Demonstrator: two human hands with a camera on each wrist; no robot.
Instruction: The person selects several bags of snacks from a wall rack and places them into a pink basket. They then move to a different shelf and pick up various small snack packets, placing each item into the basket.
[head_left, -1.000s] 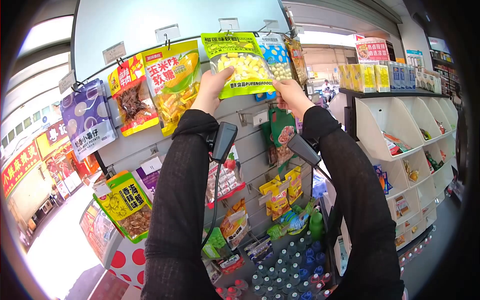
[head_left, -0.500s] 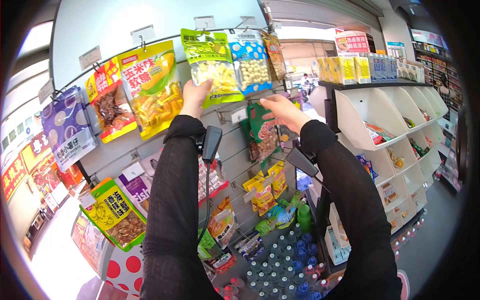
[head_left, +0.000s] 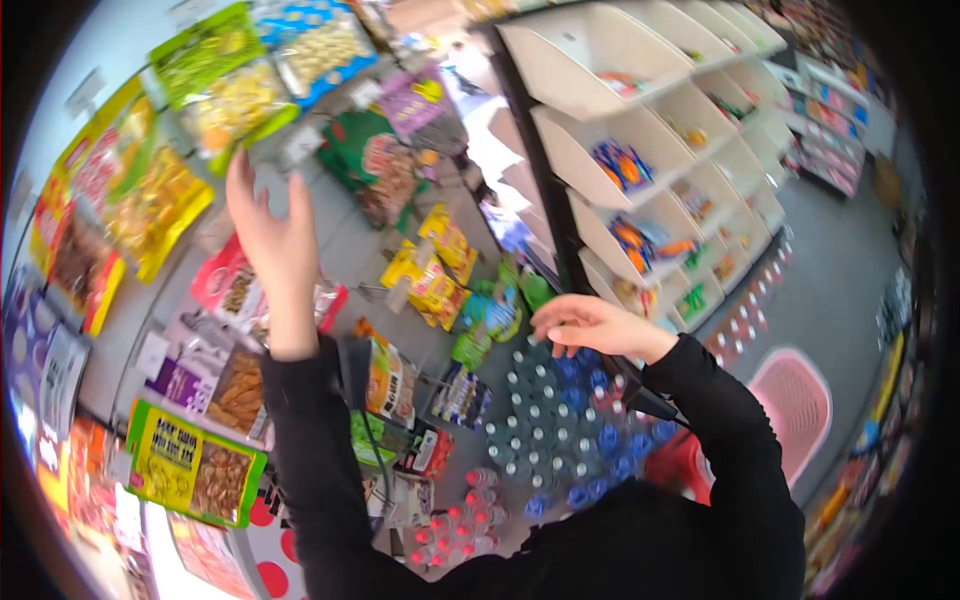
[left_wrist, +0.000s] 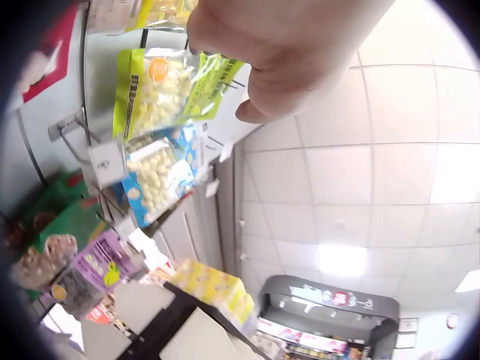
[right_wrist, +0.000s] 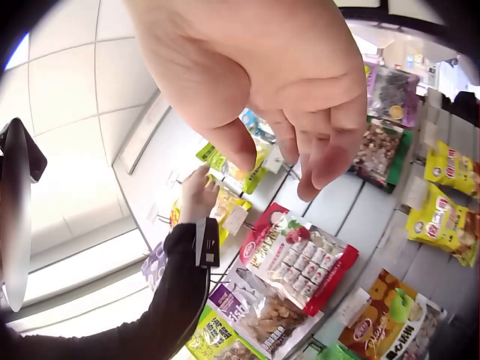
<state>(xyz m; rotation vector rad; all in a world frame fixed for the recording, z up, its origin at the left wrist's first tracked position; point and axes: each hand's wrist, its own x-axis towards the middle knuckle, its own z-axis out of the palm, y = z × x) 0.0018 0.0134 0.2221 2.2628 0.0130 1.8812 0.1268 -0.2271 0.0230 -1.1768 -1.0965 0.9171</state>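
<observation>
My left hand [head_left: 277, 245] is raised in front of the display wall, its fingers spread and holding nothing, just below the lime-green candy bag [head_left: 222, 85]. In the left wrist view that green bag [left_wrist: 161, 94] hangs beside a blue bag of white round sweets [left_wrist: 156, 176], partly behind my fingers. My right hand [head_left: 595, 328] hovers lower and to the right, fingers loosely bent with nothing in them, over the crowd of bottles [head_left: 540, 410]. In the right wrist view a red-and-white candy bag [right_wrist: 300, 262] hangs beyond my right fingers.
White slanted bins [head_left: 590, 75] with small packets stand at the right. Yellow snack packs [head_left: 425, 285] and a green-and-yellow bag [head_left: 195, 465] hang lower on the wall. A pink basket [head_left: 795, 405] sits on the floor at the right.
Both hands have come away from the green candy bag, which now hangs with the others. The right hand has dropped lower. The head view has swung right and down.
</observation>
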